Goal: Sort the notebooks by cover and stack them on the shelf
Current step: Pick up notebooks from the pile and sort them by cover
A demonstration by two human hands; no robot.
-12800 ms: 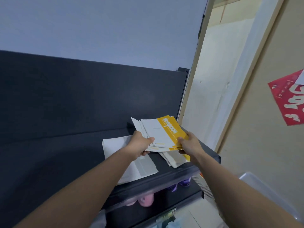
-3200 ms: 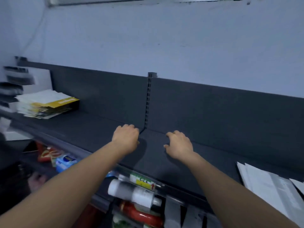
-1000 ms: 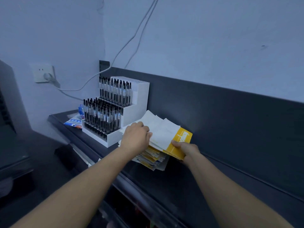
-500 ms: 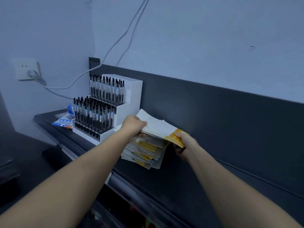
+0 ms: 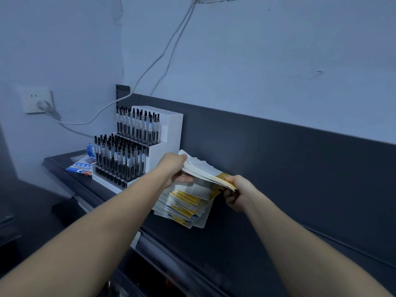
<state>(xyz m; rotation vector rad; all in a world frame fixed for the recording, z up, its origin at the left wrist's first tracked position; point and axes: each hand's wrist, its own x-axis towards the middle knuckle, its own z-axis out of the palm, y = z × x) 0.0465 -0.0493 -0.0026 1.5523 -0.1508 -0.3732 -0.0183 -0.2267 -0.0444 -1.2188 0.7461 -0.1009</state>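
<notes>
While facing the dark shelf (image 5: 246, 243), saw at far left a wall socket (image 5: 37, 101) with a plug in it. Next, noted a blue-and-white packet (image 5: 80, 167) lying flat on the shelf, perhaps stationery, print too blurred to read. Beside it, found a white tiered pen display (image 5: 139, 146) full of black pens. Gripped the left edge of a notebook bundle (image 5: 203, 171) with the left hand (image 5: 173, 171), fingers curled under. Held that bundle tilted above a stack (image 5: 186, 205) of white-and-yellow notebooks on the shelf. Pinched its yellow right corner with the right hand (image 5: 237, 191).
</notes>
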